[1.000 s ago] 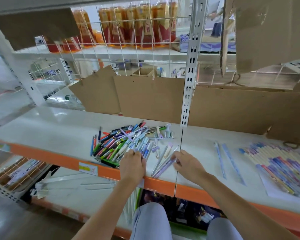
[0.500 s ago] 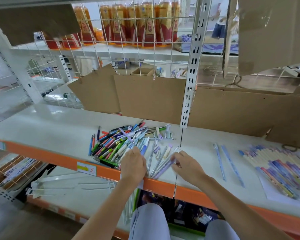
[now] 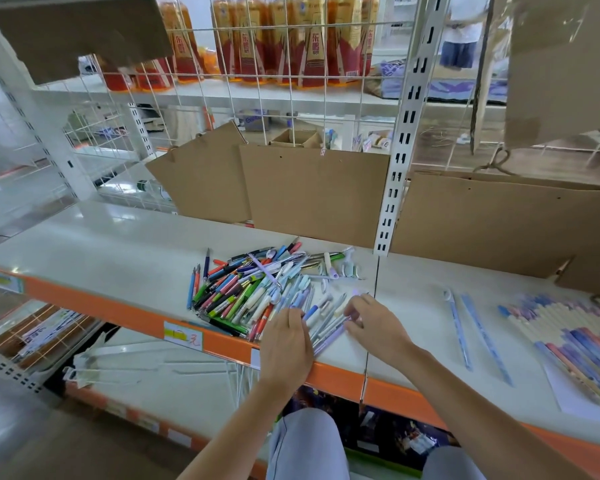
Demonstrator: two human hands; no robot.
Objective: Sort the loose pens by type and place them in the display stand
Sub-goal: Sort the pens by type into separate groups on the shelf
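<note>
Bright, even light fills the scene, with no hard shadows. The white shelf [image 3: 111,244] shows soft glare patches along its left part. The wide-angle lens bends straight lines: the upright [image 3: 404,133] leans and the orange edge [image 3: 118,308] curves. The middle is fairly sharp; the pencils [image 3: 575,341] at far right and the cardboard [image 3: 561,64] at top right are smeared and soft.

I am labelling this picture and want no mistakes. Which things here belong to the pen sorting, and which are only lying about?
Belong to the job:
- mixed pen pile
- pale pens between the hands
- left hand, right hand
- sorted row of pens
- two blue pens lying apart

Just lying about:
- cardboard sheets
- orange bottles
- price label
- wire hooks on the lower shelf
</note>
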